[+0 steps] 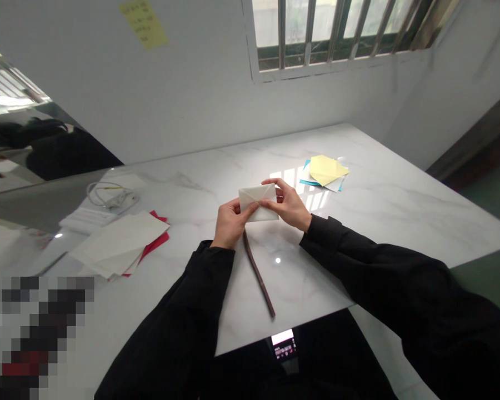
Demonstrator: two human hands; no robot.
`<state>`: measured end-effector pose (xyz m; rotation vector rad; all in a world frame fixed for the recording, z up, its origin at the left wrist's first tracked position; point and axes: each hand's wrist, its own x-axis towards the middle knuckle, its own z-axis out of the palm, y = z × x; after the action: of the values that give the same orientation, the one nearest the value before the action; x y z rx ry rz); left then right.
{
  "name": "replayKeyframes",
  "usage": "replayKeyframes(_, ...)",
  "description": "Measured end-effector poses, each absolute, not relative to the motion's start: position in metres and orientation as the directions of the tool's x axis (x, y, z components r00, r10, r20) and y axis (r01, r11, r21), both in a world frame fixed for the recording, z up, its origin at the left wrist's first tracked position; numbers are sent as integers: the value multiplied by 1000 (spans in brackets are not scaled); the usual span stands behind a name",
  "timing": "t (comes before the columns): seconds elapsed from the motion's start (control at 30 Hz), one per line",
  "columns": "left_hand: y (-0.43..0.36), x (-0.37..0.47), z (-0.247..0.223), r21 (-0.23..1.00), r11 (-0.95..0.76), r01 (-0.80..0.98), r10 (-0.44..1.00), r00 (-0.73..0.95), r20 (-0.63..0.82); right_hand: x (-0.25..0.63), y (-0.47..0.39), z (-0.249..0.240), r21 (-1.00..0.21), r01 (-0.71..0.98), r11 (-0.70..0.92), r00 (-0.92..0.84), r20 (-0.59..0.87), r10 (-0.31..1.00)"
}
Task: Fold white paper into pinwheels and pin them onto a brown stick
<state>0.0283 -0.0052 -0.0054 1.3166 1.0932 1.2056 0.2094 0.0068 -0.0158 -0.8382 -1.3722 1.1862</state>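
Both hands hold a small cream paper envelope (256,211) over the middle of the marbled tabletop, its folded flap facing me. My left hand (230,222) grips the left side, thumb pressed on the front near the centre. On the right side, my right hand (290,205) pinches it, thumb on the front and index finger over the top edge. The two thumb tips nearly meet at the flap's point. Below the envelope a thin brown stick (258,275) lies on the table, its upper end close to my left hand.
To the left lie cream sheets (116,244) over red paper (155,247), with a white cable (104,194) behind them. Yellow, blue and white folded papers (327,169) sit at the right rear. A phone (284,344) shows below the table's front edge. The wall and barred window (337,33) stand behind.
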Motion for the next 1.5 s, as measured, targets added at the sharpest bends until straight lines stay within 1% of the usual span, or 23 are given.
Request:
replayKeyframes(0.53,-6,29,-4,997,-82,-14,993,89,83,209,7,-15,-936,-64,346,-144,352,925)
replayKeyframes(1.13,-5,29,-4,996,-84,6,993,83,83,210,8,-16,-920,39,390,-146,381,913)
replayKeyframes(1.37,-5,29,-4,994,-105,16,991,84,103,209,6,-13,-936,-10,352,-129,350,928)
replayKeyframes(1.5,-5,31,-2,993,-115,29,992,52,113,208,6,-11,-956,-116,271,-142,285,948)
